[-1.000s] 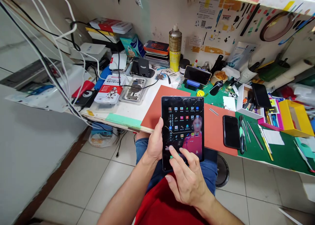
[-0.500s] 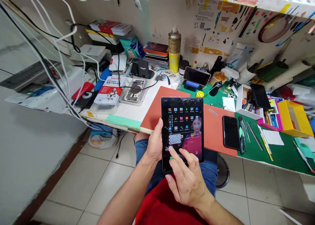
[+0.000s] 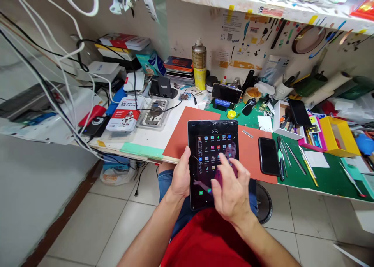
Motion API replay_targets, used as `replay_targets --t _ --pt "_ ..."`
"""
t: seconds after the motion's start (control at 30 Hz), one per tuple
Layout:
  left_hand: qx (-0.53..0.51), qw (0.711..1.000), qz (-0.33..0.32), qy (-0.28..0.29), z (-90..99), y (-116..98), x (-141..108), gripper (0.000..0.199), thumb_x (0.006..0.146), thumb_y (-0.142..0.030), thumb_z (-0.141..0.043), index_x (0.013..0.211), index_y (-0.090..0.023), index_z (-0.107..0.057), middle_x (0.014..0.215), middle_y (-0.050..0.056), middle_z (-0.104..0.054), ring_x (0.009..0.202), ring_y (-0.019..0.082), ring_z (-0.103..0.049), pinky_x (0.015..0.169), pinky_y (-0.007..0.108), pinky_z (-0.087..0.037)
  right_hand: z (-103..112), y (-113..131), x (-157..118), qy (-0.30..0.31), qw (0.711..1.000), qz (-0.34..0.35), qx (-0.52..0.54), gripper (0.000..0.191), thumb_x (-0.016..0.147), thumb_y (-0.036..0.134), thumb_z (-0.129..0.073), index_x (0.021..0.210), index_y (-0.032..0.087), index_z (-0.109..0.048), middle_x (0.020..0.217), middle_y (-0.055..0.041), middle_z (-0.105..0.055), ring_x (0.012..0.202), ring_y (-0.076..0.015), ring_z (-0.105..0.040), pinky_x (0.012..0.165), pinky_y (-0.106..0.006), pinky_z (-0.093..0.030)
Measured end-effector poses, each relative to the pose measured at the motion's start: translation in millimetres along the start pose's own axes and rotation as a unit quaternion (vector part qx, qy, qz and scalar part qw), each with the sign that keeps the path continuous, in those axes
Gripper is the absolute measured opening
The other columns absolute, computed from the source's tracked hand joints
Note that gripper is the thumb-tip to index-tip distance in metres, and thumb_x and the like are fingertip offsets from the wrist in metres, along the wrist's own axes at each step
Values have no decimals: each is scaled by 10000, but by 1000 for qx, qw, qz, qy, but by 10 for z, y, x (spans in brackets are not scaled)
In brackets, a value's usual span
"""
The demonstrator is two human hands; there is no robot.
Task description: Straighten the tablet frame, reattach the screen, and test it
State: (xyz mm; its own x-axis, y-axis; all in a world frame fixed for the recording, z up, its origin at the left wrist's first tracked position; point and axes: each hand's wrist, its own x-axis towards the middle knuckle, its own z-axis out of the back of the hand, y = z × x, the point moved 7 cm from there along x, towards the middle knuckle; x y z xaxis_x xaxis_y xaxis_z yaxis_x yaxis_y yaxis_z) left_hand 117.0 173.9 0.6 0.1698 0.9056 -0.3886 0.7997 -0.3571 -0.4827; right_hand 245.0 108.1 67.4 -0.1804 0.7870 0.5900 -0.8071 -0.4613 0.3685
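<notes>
A black tablet point(image 3: 200, 185) with a lit screen is held over my lap, just in front of the bench edge. Cracks show along the top right of its glass. App icons fill the screen, shrunk inside a thin frame with a small button above it. My left hand point(image 3: 181, 175) grips the tablet's left edge, thumb along the front and the other fingers hidden behind. Over the right half of the screen is my right hand point(image 3: 233, 189), fingers apart and slightly bent, holding nothing. Whether a fingertip touches the glass I cannot tell.
An orange-brown mat point(image 3: 182, 129) lies on the bench behind the tablet. To its right are a black phone point(image 3: 269, 156), several tweezers point(image 3: 296, 158) and a yellow box point(image 3: 336, 136). A spray can point(image 3: 200, 64) stands at the back. Cables point(image 3: 62, 103) hang at the left.
My right hand has moved up and right across the screen. A small pop-up menu on the tablet has gone, and the icons now sit shrunk in a frame. The view has shifted slightly.
</notes>
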Motion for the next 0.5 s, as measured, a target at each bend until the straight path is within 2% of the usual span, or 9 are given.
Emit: replay_targets --t 0.1,0.17,0.23,0.3,0.4,0.43,0.5 --pt "6 1000 3 -14 52 2 1 496 1031 -491 -650 1366 -141 -755 1311 109 -809 1330 337 -708 1217 463 -504 -47 227 -43 33 995 81 43 330 1053 282 -571 1309 96 -664 1551 -164 -656 1364 -355 -549 1095 -488 -445" --pt "9 1000 25 0 48 11 -13 524 1041 -533 -613 1339 -132 -769 1320 125 -803 1354 351 -690 1218 487 -501 -35 259 -114 51 989 128 51 295 1051 290 -576 1262 119 -692 1537 -124 -677 1359 -339 -563 1089 -470 -434" --pt "7 998 51 22 17 29 -39 548 1054 -560 -572 1354 -143 -764 1341 129 -794 1386 363 -664 1221 519 -493 17 133 -110 43 991 121 37 278 1051 268 -575 1253 122 -696 1501 -122 -705 1335 -344 -576 1076 -482 -431" --pt "3 997 63 33 -13 44 -64 558 1061 -569 -550 1381 -159 -752 1351 126 -789 1406 368 -647 1227 541 -482 85 -54 0 12 997 73 6 284 1049 233 -573 1281 109 -679 1478 -152 -716 1324 -365 -576 1065 -509 -438" --pt "6 999 53 10 6 57 -81 515 1059 -537 -577 1363 -169 -768 1316 115 -806 1396 350 -658 1240 508 -473 133 -177 231 -23 999 16 -20 316 1052 224 -570 1329 97 -653 1502 -175 -693 1344 -379 -560 1078 -525 -446" --pt "10 999 47 -3 30 58 -84 492 1055 -519 -594 1348 -170 -778 1298 108 -813 1390 337 -665 1244 482 -471 119 -144 286 -19 999 27 -14 322 1053 239 -571 1331 98 -654 1521 -169 -680 1356 -374 -557 1089 -519 -444" --pt "15 999 43 -25 84 60 -88 466 1049 -496 -621 1332 -167 -789 1273 101 -822 1379 317 -675 1249 439 -466 70 -5 315 11 995 94 8 310 1051 272 -580 1297 111 -678 1551 -142 -661 1378 -352 -555 1113 -491 -435"
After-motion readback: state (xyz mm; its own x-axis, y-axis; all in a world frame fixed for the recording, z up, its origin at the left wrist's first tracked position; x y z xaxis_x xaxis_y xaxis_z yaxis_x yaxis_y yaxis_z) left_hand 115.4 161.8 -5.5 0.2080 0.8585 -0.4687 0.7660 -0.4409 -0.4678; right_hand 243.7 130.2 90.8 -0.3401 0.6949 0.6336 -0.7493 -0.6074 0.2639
